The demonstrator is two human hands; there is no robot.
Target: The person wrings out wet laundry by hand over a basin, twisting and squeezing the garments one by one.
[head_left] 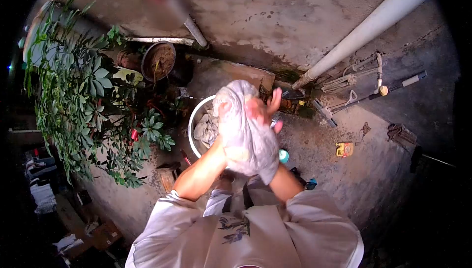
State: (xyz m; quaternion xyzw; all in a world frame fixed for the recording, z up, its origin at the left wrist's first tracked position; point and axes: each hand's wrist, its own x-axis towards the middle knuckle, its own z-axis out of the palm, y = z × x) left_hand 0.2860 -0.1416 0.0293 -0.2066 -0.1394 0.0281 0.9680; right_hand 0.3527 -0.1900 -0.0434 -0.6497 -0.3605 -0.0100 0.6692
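A wet-looking, light grey-lavender cloth (pixel 248 142) is bunched up in front of my chest, between my hands. My left hand (pixel 224 116) is closed on its left side, with the fingers partly hidden by the folds. My right hand (pixel 265 110) grips the upper right part, some fingers pointing out past the edge and blurred. Cloth hangs over my right wrist. Below and left of the cloth stands a white-rimmed basin (pixel 192 129) on the ground, with more greyish crumpled cloth (pixel 206 129) inside.
Leafy plants (pixel 93 96) and a soil-filled pot (pixel 160 60) stand at left. A white pipe (pixel 364 27) runs down the wall. On the right are a long-handled squeegee-like tool (pixel 354 101) and a yellow bottle (pixel 344 149). A teal round object (pixel 283 156) lies near my right arm.
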